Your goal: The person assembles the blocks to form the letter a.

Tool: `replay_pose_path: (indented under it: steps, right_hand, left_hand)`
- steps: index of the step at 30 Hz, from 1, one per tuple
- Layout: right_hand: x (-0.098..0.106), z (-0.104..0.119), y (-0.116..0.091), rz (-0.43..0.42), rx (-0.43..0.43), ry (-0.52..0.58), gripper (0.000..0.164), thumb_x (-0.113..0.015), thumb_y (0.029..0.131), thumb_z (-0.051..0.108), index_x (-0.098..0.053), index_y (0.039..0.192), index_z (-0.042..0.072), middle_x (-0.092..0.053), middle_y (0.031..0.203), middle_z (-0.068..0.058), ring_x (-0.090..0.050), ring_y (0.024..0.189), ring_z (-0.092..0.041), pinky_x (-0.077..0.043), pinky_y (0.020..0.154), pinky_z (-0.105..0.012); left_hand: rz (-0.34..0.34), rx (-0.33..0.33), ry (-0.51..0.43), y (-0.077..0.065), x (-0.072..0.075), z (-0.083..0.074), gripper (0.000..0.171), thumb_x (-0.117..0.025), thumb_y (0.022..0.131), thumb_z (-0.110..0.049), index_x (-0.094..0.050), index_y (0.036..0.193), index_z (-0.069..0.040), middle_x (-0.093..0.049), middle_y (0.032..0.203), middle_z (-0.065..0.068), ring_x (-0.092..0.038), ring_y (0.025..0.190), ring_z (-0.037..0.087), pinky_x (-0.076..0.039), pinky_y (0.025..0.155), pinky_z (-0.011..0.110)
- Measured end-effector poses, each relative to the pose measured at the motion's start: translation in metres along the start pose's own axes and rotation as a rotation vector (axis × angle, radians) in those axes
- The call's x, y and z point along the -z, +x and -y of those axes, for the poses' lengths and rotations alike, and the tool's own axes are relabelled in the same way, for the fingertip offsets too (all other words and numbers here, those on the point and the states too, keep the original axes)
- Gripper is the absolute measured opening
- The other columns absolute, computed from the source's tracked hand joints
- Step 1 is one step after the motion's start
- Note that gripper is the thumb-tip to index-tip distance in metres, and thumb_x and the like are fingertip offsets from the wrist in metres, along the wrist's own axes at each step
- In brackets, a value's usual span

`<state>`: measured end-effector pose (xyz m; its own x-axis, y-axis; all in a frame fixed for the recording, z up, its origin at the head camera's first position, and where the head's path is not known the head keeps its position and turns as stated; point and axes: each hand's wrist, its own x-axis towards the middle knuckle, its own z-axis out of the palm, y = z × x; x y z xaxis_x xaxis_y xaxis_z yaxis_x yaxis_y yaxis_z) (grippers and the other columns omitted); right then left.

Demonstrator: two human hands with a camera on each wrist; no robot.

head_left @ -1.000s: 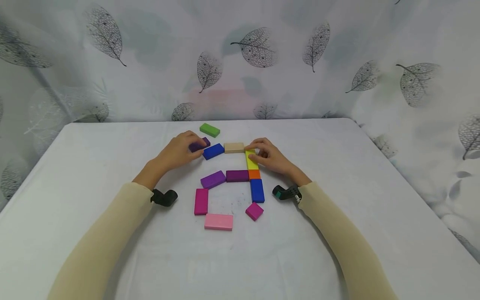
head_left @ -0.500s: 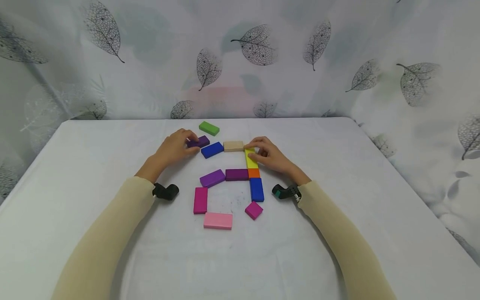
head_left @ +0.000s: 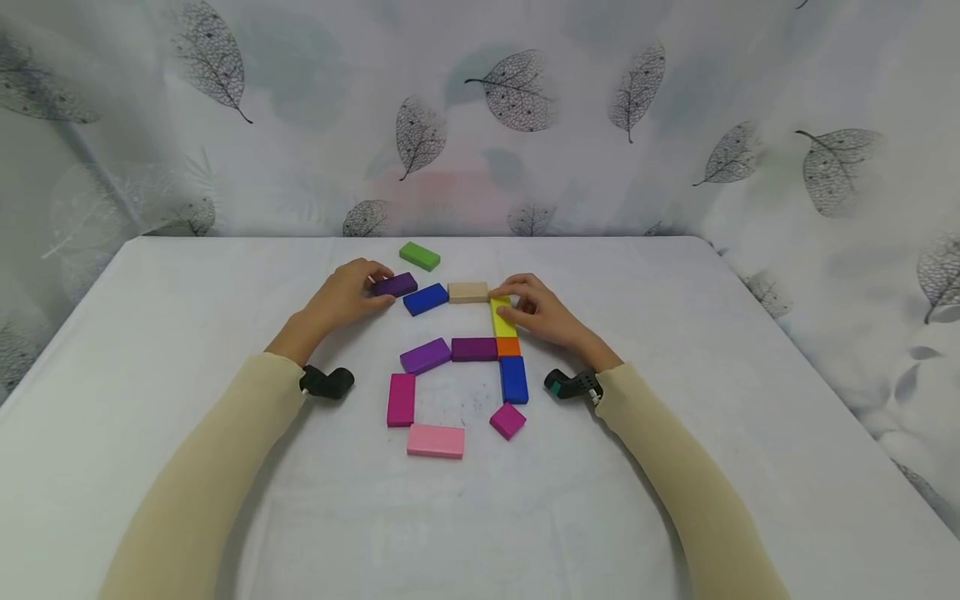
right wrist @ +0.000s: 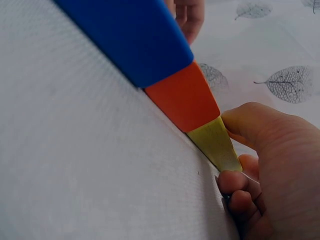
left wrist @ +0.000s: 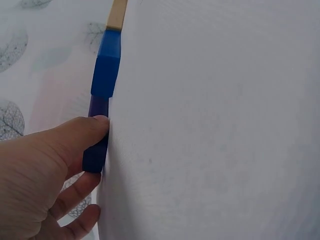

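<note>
My left hand [head_left: 347, 294] pinches a dark purple block [head_left: 395, 284], thumb on its near side. In the left wrist view, this dark purple block [left wrist: 96, 155] lines up end to end with a blue block [left wrist: 106, 70]. Beyond that blue block [head_left: 426, 299] lies a beige block [head_left: 468, 292]. My right hand [head_left: 543, 310] grips a yellow block [head_left: 502, 320], with its index fingertip by the beige block's right end. In the right wrist view, thumb and curled fingers are around the yellow block [right wrist: 217, 145], which meets an orange block [right wrist: 187, 97].
More flat blocks continue the outline nearer me: purple [head_left: 425, 356], plum [head_left: 474, 350], blue [head_left: 513, 379], magenta [head_left: 401, 400] and pink [head_left: 436, 442]. A small magenta square [head_left: 507, 422] sits tilted. Behind the row is a green block [head_left: 420, 257]. All lie on a white-covered table [head_left: 637, 500].
My left thumb has drawn back from the blue block to the dark purple one, which has shifted slightly left and shows more. The right hand has stayed on the yellow block.
</note>
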<state>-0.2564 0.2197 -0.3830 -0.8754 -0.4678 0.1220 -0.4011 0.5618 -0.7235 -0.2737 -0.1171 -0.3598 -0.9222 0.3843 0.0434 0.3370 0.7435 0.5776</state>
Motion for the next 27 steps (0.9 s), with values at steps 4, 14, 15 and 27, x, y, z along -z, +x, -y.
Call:
replay_pose_path:
  steps: [4,14,15,27]
  right_hand:
    - [0.000,-0.001,0.000,0.002,-0.004,0.005,0.035,-0.061,0.097,0.017,-0.062,0.130,0.007,-0.043,0.137,-0.014,-0.045,0.085,-0.023,-0.040,0.076,-0.030]
    - [0.002,0.000,0.001,0.004,0.006,-0.001,0.034,-0.060,0.097,0.016,-0.062,0.130,0.007,-0.043,0.137,-0.015,-0.046,0.084,-0.023,-0.040,0.074,-0.030]
    - [0.003,0.001,0.001,0.003,0.006,-0.002,0.034,-0.060,0.097,0.016,-0.062,0.130,0.007,-0.043,0.137,-0.015,-0.046,0.084,-0.022,-0.041,0.074,-0.030]
    - [0.001,-0.001,0.001,-0.006,0.021,0.003,0.033,-0.061,0.096,0.015,-0.063,0.128,0.006,-0.043,0.137,-0.015,-0.045,0.081,-0.021,-0.040,0.073,-0.028]
  left_hand:
    - [0.001,0.015,0.001,-0.001,0.000,0.000,0.043,-0.068,0.092,-0.014,-0.055,0.130,0.002,-0.056,0.125,0.022,-0.052,0.110,0.034,-0.042,0.099,0.048]
    - [-0.014,0.024,-0.010,-0.009,0.004,-0.002,0.043,-0.068,0.092,-0.014,-0.055,0.130,0.001,-0.055,0.125,0.022,-0.051,0.111,0.034,-0.043,0.099,0.048]
    - [-0.017,0.024,-0.012,-0.009,0.005,-0.002,0.044,-0.068,0.092,-0.014,-0.055,0.131,0.001,-0.055,0.124,0.022,-0.051,0.111,0.034,-0.043,0.098,0.048]
    - [-0.037,-0.001,-0.010,-0.023,0.006,-0.002,0.043,-0.068,0.090,-0.012,-0.056,0.129,0.003,-0.056,0.121,0.023,-0.053,0.110,0.035,-0.043,0.097,0.048]
